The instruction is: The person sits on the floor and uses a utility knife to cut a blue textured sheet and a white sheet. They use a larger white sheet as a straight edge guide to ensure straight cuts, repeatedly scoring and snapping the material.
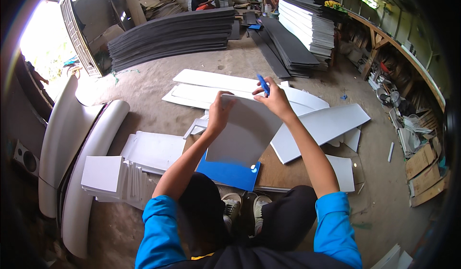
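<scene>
A pale rectangular foam sheet is held up in front of me, tilted, above a low wooden board. My left hand grips its upper left edge, the thumb on the near face. At its upper right corner is my right hand, closed round a blue utility knife that points up and away from the sheet. Whether the right fingers also pinch the sheet is hard to see. Beneath the sheet a blue panel lies on the wooden board, partly hidden.
Long white foam sheets lie beyond my hands, with another white slab at the right. A stack of cut white pieces stands left, beside large foam rolls. Dark sheet stacks and a seated person are farther back.
</scene>
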